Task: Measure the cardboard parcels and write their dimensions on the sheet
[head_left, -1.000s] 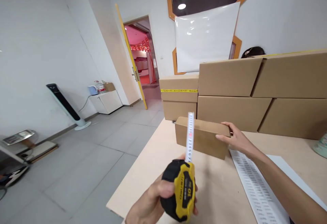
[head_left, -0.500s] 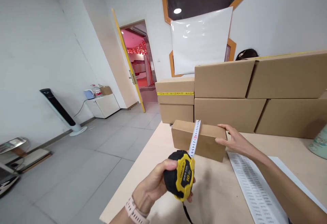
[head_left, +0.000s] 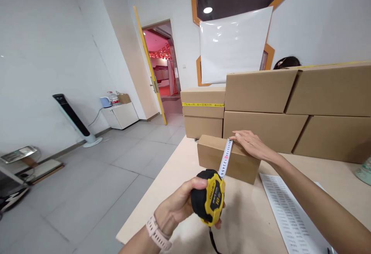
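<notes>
My left hand (head_left: 181, 198) is wrapped round a yellow and black tape measure (head_left: 209, 196), held in front of a small brown cardboard box (head_left: 211, 149). Its white blade (head_left: 226, 157) is pulled out and runs up across the front and top of the box. At the blade's far end, the fingertips of my right hand (head_left: 251, 144) close on the tip at the box's top back edge. The underside of that grip is hidden. The box lies on the pale wooden table (head_left: 174, 211).
Large cardboard boxes (head_left: 263, 128) are stacked along the table's back, with a person's head (head_left: 286, 62) behind them. Printed sheets (head_left: 285, 211) lie at right, near a green patterned object (head_left: 364, 173). Left of the table edge is tiled floor (head_left: 130, 184).
My right hand has gone from the box's right end leftward to the blade's tip. The left hand still holds the tape measure. The view has shifted slightly.
</notes>
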Demonstrator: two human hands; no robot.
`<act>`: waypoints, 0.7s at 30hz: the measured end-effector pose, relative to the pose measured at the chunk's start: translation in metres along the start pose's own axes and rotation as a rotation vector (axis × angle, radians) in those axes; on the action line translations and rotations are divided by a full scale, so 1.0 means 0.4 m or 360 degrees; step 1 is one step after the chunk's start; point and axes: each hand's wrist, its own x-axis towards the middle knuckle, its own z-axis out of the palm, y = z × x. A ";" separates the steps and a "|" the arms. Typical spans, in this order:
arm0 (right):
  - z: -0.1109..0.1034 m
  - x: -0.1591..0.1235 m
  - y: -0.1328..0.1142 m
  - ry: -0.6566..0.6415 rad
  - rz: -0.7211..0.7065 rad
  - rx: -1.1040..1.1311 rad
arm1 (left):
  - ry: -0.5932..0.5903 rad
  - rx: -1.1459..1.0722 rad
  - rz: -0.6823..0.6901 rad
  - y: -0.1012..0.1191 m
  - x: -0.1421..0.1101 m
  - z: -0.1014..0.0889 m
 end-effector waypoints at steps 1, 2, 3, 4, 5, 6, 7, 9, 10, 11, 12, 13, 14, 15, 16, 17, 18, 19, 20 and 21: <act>0.004 0.003 0.003 -0.0010 -0.0002 -0.0009 | 0.0005 0.0005 -0.0013 0.000 -0.001 -0.001; 0.007 0.005 0.007 -0.0016 -0.0004 -0.0011 | 0.0006 0.0005 -0.0022 0.000 -0.002 -0.001; 0.009 0.007 0.010 -0.0018 -0.0005 -0.0007 | 0.0003 0.0002 -0.0028 0.000 -0.002 0.000; 0.011 0.009 0.012 -0.0020 -0.0008 0.0002 | 0.0002 -0.0005 -0.0028 0.002 -0.002 0.002; 0.013 0.010 0.012 -0.0024 -0.0012 0.0015 | 0.0001 -0.0014 -0.0023 0.003 -0.002 0.004; 0.013 0.011 0.012 -0.0030 -0.0015 0.0031 | -0.0002 -0.0026 -0.0018 0.005 -0.002 0.008; 0.013 0.012 0.009 -0.0035 -0.0016 0.0048 | -0.0006 -0.0039 -0.0016 0.007 -0.001 0.011; 0.010 0.014 0.002 -0.0039 0.0003 0.0085 | -0.0014 -0.0068 -0.0015 0.010 -0.001 0.018; 0.008 0.015 -0.002 -0.0036 0.0021 0.0106 | -0.0017 -0.0083 -0.0019 0.011 -0.001 0.021; 0.005 0.017 -0.007 -0.0030 0.0043 0.0125 | -0.0018 -0.0093 -0.0024 0.011 -0.001 0.022; 0.003 0.018 -0.010 -0.0025 0.0061 0.0140 | -0.0012 -0.0103 -0.0026 0.010 -0.001 0.023; 0.001 0.019 -0.014 -0.0024 0.0074 0.0148 | -0.0005 -0.0111 -0.0026 0.009 0.000 0.022; -0.001 0.021 -0.016 -0.0025 0.0081 0.0150 | 0.0002 -0.0124 -0.0024 0.008 0.000 0.022; -0.002 0.022 -0.018 -0.0026 0.0085 0.0146 | 0.0006 -0.0133 -0.0022 0.006 0.000 0.020; -0.003 0.023 -0.018 -0.0028 0.0087 0.0137 | 0.0011 -0.0141 -0.0016 0.004 0.001 0.019; -0.003 0.024 -0.019 -0.0027 0.0089 0.0131 | 0.0012 -0.0146 -0.0014 0.002 0.001 0.017; -0.002 0.024 -0.018 -0.0027 0.0091 0.0131 | 0.0010 -0.0149 -0.0015 0.001 0.001 0.016; -0.001 0.025 -0.017 -0.0026 0.0095 0.0135 | 0.0005 -0.0149 -0.0017 0.000 0.001 0.015; 0.000 0.025 -0.016 -0.0024 0.0099 0.0142 | 0.0001 -0.0148 -0.0018 -0.001 0.002 0.014; 0.001 0.025 -0.015 -0.0022 0.0100 0.0150 | -0.0006 -0.0147 -0.0020 -0.002 0.002 0.013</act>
